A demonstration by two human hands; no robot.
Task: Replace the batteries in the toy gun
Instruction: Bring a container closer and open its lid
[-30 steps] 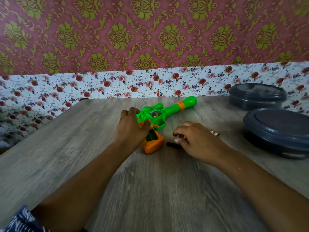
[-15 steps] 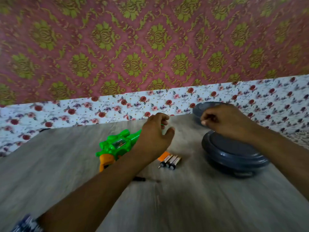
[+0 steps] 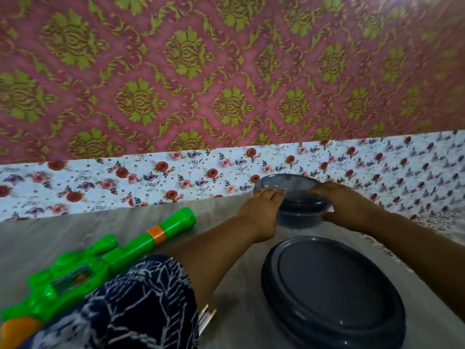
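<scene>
Both hands at the far dark container [image 3: 299, 205], near the back of the tabletop [image 3: 75, 230], close to the floral strip of wall.

L hand [image 3: 264, 207]: on the container's left side, fingers straight & together, fingertips [image 3: 273, 190] up at the lid rim. Flat contact, not wrapped round it.

R hand [image 3: 349, 205]: on the container's right side, fingers bent round the lid edge and the wall below – grasping the container. Thumb side blurred, exact pinch unclear.

Toy gun [image 3: 105, 258]: lying on the tabletop at left, well apart from both hands, nobody touching it. Green body, orange band on the barrel, barrel tip aimed toward the back; orange grip at the bottom-left corner, partly under the patterned sleeve [image 3: 141, 306].

Small metal-ended items [image 3: 206, 316] peek out beside the sleeve, nr the near container – prob. batteries, too hidden to be sure.

Second dark lidded container [image 3: 332, 293] sits nearer, just below the R forearm, lid on.

Room: bare tabletop between gun barrel & L forearm. Right edge of tabletop runs close under the R arm.
</scene>
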